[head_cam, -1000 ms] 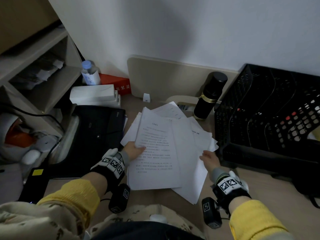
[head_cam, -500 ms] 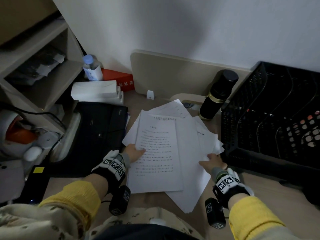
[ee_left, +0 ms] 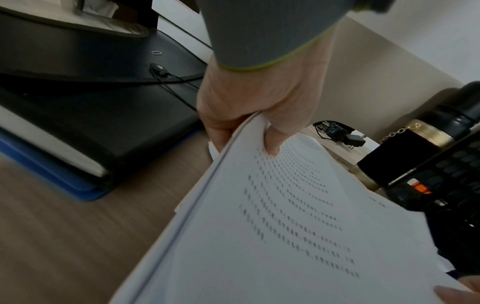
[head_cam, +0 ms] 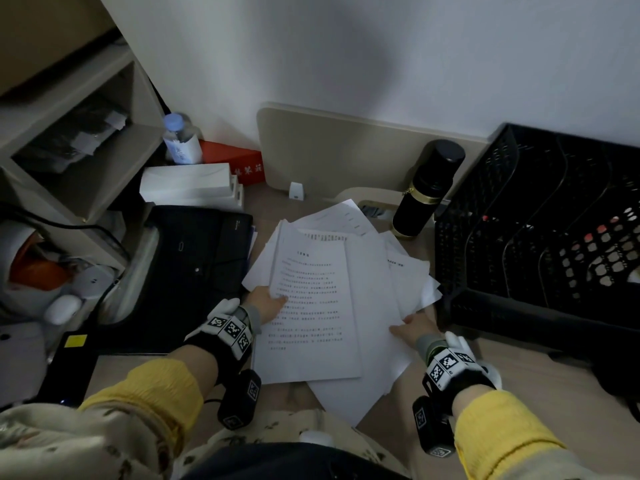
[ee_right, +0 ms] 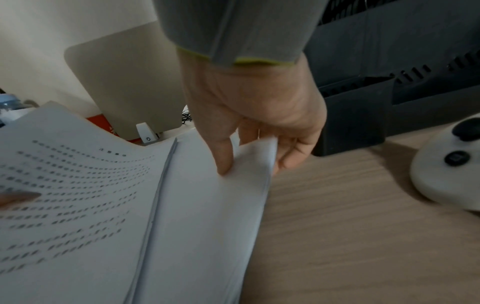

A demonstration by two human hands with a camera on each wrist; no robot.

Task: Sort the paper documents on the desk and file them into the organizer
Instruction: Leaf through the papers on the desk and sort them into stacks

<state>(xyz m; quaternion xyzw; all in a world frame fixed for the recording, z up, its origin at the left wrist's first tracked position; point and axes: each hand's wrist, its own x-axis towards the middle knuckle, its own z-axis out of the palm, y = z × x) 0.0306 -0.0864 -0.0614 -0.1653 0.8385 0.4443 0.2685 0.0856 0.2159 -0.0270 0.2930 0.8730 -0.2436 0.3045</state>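
My hands (head_cam: 268, 301) (head_cam: 414, 329) pinch the loose papers (head_cam: 332, 306) at both edges; I should square them before the organizer (head_cam: 540, 244).

A black flask (head_cam: 428, 188) with a gold band stands upright near the desk's (head_cam: 519, 382) back edge. A black folder (head_cam: 194, 268) lies flat toward the left side, white boxes (head_cam: 188, 183) stacked behind it, then a red box (head_cam: 235, 161) and a clear bottle (head_cam: 181, 140) by the wall. A beige board (head_cam: 349, 150) leans at the back. A white round device (ee_right: 449, 164) sits toward the right.
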